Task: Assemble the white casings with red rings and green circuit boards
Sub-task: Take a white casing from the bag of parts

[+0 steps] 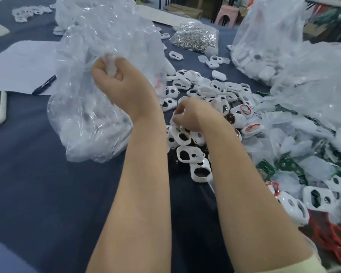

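Two bare forearms reach from the near edge out over the dark blue desk. Raised at the left, the left hand is a closed fist, fingers curled tight round a bunched fold of a clear plastic bag – the bag's lower end sags onto the desk to the left of the arm. Lower and further right, the right hand sits on a heap of white casings, fingers curled in and pinching one of them at the tips; that piece is too blurred to describe.

The heap spreads across the middle of the desk, from between the arms towards the far side. A few casings with red rims lie just right of the right hand. Green circuit boards lie at the right among translucent covers, and loose red rings are piled at the near right edge.

Far off, a small bag of metal rings sits beside a large filled bag. At the left a black pen rests on a white sheet.
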`<act>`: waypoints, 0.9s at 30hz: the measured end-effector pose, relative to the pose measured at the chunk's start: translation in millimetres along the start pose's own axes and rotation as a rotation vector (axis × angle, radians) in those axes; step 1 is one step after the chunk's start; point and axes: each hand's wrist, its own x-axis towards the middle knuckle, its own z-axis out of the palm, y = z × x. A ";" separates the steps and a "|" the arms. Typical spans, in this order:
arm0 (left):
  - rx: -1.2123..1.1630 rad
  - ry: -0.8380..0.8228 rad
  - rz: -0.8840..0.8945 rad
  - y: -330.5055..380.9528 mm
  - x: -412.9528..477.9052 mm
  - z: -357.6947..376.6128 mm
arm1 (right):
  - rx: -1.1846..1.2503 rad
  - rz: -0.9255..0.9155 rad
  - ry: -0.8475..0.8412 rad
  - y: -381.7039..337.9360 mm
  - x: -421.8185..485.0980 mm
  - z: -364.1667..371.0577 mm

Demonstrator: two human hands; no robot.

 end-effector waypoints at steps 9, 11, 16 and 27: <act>0.231 -0.297 -0.023 7.8 -53.1 -9.9 | -0.104 -0.020 -0.052 14.2 -63.3 -5.3; 0.391 -0.419 0.056 8.0 -70.7 -11.4 | -0.087 0.012 -0.036 27.8 -75.3 -6.5; 0.705 -0.507 0.408 16.2 -117.4 -21.8 | 0.286 -0.036 0.327 66.9 -100.4 -4.8; 0.555 -1.028 0.023 -13.5 -223.7 -13.8 | 1.275 -0.064 0.682 183.6 -186.3 -2.3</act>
